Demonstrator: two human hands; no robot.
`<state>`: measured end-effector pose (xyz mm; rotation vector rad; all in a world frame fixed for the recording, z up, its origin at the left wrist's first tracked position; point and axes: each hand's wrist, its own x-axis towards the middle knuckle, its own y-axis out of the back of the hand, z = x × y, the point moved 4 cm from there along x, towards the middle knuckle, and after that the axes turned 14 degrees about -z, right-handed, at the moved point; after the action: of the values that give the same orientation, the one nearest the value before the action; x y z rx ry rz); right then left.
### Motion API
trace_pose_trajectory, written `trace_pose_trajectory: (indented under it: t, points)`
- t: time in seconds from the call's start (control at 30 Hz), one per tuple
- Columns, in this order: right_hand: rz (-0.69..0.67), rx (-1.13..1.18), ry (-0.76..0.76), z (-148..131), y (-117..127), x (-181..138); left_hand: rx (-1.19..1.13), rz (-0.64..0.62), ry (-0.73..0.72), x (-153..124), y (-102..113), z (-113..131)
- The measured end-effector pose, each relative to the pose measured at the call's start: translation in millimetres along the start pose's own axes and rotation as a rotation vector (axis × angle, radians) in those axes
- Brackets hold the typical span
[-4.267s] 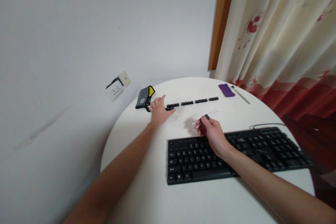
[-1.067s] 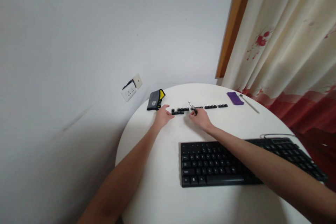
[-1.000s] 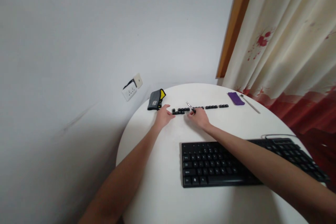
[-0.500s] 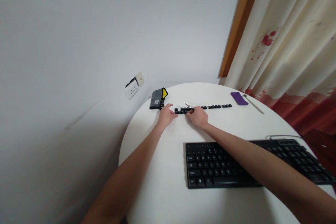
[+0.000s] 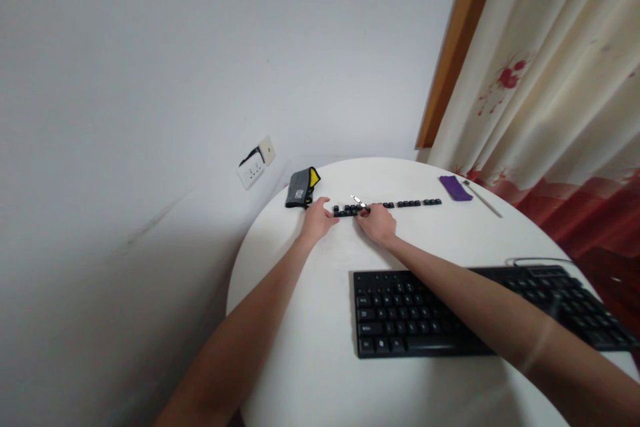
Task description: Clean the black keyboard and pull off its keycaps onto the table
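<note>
Two short rows of black keycaps lie on the far part of the round white table. My left hand rests at their left end, its thumb and forefinger apart, a fingertip at or very near the end keycap. Over the middle of the rows, my right hand has its fingers closed round a slim tool with a silver end and a dark part at the fingers; its exact kind is unclear. The right fingertips reach down to the near row and hide some keycaps.
A black keyboard lies nearer, under my right forearm, its cable behind it. A grey and yellow cloth sits beyond my left hand. Far right are a purple cloth and a thin brush-like stick. The wall borders the table.
Almost nothing differs. Both hands stay at the keycap rows, and the silver end of the tool in my right hand has turned slightly.
</note>
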<state>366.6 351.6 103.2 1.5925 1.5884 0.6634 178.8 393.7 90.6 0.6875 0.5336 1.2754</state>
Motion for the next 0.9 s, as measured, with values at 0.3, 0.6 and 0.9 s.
trace_pose_trajectory:
  t: [0.3,0.6,0.9]
  points:
    - [0.000,0.004,0.023,1.1,-1.5,0.3,0.000,-0.002,-0.008,1.9,-0.8,-0.6]
    - [-0.008,0.006,0.043,1.0,-3.4,0.8,-0.005,0.000,-0.017,3.7,-1.3,-3.5]
    - [-0.018,0.001,0.057,0.1,-3.4,0.3,-0.003,0.008,-0.013,2.1,-0.5,-2.4]
